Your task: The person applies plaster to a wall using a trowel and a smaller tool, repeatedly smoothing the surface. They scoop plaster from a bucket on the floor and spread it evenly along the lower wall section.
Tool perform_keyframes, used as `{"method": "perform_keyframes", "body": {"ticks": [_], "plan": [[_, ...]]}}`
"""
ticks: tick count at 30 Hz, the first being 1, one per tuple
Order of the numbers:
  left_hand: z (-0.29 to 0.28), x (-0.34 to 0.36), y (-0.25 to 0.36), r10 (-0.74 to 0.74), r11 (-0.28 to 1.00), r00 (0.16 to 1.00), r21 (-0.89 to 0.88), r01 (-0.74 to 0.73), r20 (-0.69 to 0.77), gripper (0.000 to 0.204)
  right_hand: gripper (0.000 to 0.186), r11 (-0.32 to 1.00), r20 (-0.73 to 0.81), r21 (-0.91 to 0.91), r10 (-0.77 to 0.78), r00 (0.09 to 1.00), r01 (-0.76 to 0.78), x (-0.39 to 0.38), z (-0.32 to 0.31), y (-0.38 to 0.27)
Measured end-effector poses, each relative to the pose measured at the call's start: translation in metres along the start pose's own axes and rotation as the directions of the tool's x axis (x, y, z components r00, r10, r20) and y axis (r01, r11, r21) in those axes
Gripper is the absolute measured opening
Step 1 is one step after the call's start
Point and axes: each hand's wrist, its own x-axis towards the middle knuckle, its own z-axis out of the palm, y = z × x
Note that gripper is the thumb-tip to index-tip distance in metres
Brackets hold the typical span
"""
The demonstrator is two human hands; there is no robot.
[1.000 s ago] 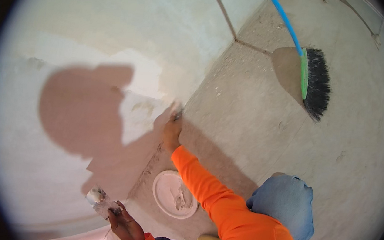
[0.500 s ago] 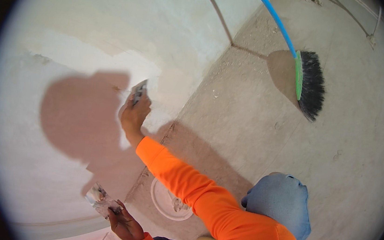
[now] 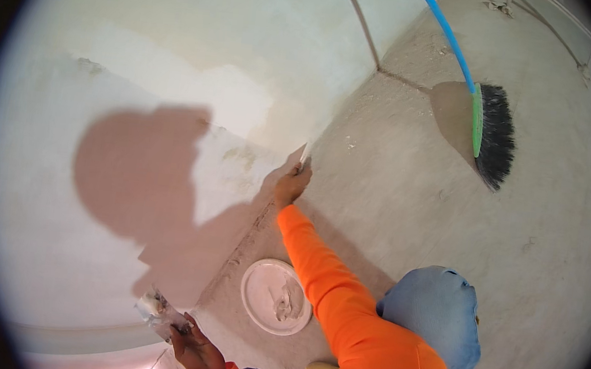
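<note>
My left hand (image 3: 197, 351), at the lower left, is closed on a wide metal scraper (image 3: 156, 310) smeared with pale paste. My right hand (image 3: 292, 184), at the end of my orange sleeve, grips a putty knife (image 3: 303, 155) edge-on at the base of the white wall (image 3: 144, 46), where it meets the dusty floor. A patchy band of lighter filler crosses the wall under the shadow of my head and arm. Between my hands, a round white lid (image 3: 259, 292) with a lump of paste lies on the floor.
A broom (image 3: 491, 137) with a blue handle and black bristles stands on the grey concrete floor (image 3: 450, 222) at upper right. My bent leg in light-blue cloth (image 3: 434, 307) is at lower right. Thin white pipes or rods lie top right; a dark object sits at the far right edge.
My right hand swung left and up onto the wall half a second ago and is now back right at the wall's bottom edge, uncovering more of the lid. My left hand has barely moved.
</note>
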Motion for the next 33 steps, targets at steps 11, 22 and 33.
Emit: {"method": "perform_keyframes", "body": {"ticks": [11,22,33], "plan": [[-0.021,0.007,0.011,-0.151,0.964,0.923,-0.153,0.217,0.353,0.05,0.045,0.987,0.3,-0.094,-0.099,0.949,0.133,0.024,-0.004,0.032],[0.009,-0.006,-0.007,-0.051,0.992,0.982,-0.102,0.071,0.184,0.045,0.043,0.936,0.464,-0.077,-0.271,0.843,0.343,-0.065,-0.045,-0.018],[0.013,-0.006,-0.006,-0.027,0.995,0.995,-0.092,0.036,0.094,0.043,0.067,0.851,0.545,-0.125,-0.37,0.752,0.51,-0.147,-0.006,-0.083]]}}
